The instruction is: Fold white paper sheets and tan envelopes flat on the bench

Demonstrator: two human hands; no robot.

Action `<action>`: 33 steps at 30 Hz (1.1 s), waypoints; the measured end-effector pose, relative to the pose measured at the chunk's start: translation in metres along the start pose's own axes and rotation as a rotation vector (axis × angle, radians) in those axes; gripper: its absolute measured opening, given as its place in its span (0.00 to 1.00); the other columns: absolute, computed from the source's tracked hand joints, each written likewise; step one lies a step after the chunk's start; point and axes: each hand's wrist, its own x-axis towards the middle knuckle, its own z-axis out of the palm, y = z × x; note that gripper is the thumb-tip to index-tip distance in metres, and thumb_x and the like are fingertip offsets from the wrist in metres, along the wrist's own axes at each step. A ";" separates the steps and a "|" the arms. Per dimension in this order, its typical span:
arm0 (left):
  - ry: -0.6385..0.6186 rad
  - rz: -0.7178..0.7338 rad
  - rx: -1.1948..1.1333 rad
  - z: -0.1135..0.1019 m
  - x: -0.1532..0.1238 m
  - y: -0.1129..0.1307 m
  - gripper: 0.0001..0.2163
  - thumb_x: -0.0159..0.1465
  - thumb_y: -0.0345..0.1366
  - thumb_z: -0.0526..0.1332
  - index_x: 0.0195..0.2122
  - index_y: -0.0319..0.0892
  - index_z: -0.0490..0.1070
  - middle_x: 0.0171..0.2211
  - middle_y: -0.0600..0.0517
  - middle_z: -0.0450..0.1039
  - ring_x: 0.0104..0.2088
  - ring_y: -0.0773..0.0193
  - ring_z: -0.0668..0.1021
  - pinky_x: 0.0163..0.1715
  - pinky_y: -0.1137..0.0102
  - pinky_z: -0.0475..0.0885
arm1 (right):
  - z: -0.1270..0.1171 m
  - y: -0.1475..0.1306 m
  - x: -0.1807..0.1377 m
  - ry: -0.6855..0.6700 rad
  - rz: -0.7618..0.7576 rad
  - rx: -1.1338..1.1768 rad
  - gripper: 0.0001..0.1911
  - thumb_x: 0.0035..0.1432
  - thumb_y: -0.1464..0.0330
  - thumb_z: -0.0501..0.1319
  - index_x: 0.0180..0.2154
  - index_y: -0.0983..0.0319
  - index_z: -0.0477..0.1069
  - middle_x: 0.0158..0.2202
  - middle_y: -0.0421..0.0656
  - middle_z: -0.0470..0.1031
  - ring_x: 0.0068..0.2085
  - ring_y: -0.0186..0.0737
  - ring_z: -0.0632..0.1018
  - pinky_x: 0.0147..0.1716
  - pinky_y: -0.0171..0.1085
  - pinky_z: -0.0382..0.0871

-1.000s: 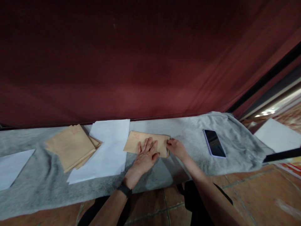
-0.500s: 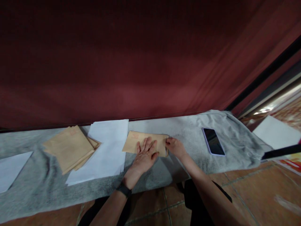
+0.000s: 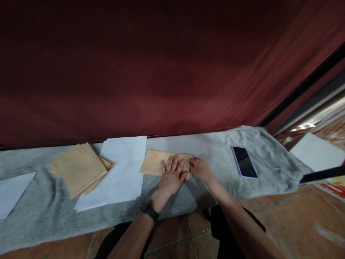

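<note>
A brown paper envelope (image 3: 153, 164) with red print at its upper left lies flat on the grey cloth in front of me. My left hand (image 3: 172, 176) rests on it with the fingers spread, pressing near its right half. A dark band circles that wrist. At the envelope's right end, the bent fingers of my right hand (image 3: 199, 168) pinch the edge, where a thin strip of something pale shows. The fingertips there are partly hidden.
White paper sheets (image 3: 124, 169) lie left of the envelope, partly under a pile of brown envelopes (image 3: 81, 169). Another white sheet (image 3: 13, 192) sits far left. A phone (image 3: 244, 162) in a lilac case lies to the right. A dark red curtain (image 3: 161, 72) hangs behind the cloth-covered bench (image 3: 215, 147).
My left hand has slid right along the envelope, closer to my right hand. My right hand stays at the envelope's right end.
</note>
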 end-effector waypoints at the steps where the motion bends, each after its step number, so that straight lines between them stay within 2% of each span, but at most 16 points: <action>1: -0.002 0.000 0.003 0.001 0.001 0.001 0.28 0.72 0.49 0.49 0.71 0.53 0.49 0.74 0.49 0.43 0.73 0.46 0.47 0.67 0.38 0.37 | 0.000 0.001 -0.001 -0.003 -0.008 0.002 0.15 0.69 0.69 0.51 0.46 0.61 0.75 0.48 0.50 0.79 0.48 0.43 0.80 0.44 0.35 0.68; 8: 0.028 0.006 0.010 0.003 0.005 0.005 0.27 0.72 0.46 0.49 0.71 0.52 0.50 0.73 0.50 0.44 0.73 0.47 0.46 0.68 0.40 0.35 | -0.003 0.006 -0.004 -0.025 -0.073 0.049 0.14 0.67 0.71 0.51 0.47 0.60 0.74 0.49 0.47 0.78 0.50 0.40 0.78 0.46 0.33 0.67; 12: 0.024 0.018 0.001 0.004 0.006 0.006 0.27 0.72 0.44 0.48 0.72 0.50 0.50 0.73 0.49 0.45 0.73 0.49 0.45 0.69 0.43 0.35 | -0.004 0.006 -0.004 -0.019 -0.067 0.066 0.15 0.67 0.71 0.51 0.46 0.62 0.75 0.48 0.50 0.78 0.48 0.43 0.79 0.45 0.35 0.68; 16: 0.050 0.029 -0.004 0.010 0.009 0.005 0.26 0.73 0.44 0.46 0.72 0.51 0.50 0.73 0.51 0.46 0.73 0.51 0.45 0.69 0.43 0.35 | -0.007 0.006 -0.003 -0.029 -0.101 0.099 0.13 0.65 0.72 0.54 0.43 0.61 0.77 0.45 0.47 0.80 0.47 0.42 0.79 0.45 0.34 0.67; 20: 0.058 0.030 -0.007 0.014 0.012 0.003 0.26 0.73 0.44 0.43 0.71 0.48 0.51 0.73 0.51 0.46 0.73 0.53 0.45 0.70 0.45 0.36 | -0.010 0.010 -0.006 -0.053 -0.132 0.141 0.11 0.64 0.71 0.56 0.38 0.59 0.79 0.40 0.43 0.82 0.43 0.40 0.80 0.43 0.32 0.67; 25: 0.052 0.003 -0.002 0.011 0.011 0.003 0.26 0.74 0.42 0.41 0.72 0.45 0.48 0.73 0.49 0.45 0.73 0.55 0.46 0.71 0.49 0.38 | -0.002 0.013 -0.018 -0.039 -0.084 0.222 0.15 0.65 0.68 0.55 0.38 0.59 0.81 0.39 0.45 0.83 0.39 0.41 0.81 0.39 0.32 0.67; 33: 0.097 0.010 0.083 0.014 0.010 0.004 0.25 0.74 0.41 0.43 0.71 0.45 0.51 0.72 0.49 0.49 0.73 0.54 0.49 0.70 0.47 0.44 | 0.002 0.011 -0.025 -0.058 -0.094 0.243 0.15 0.65 0.70 0.54 0.34 0.61 0.80 0.35 0.45 0.83 0.37 0.40 0.81 0.36 0.32 0.65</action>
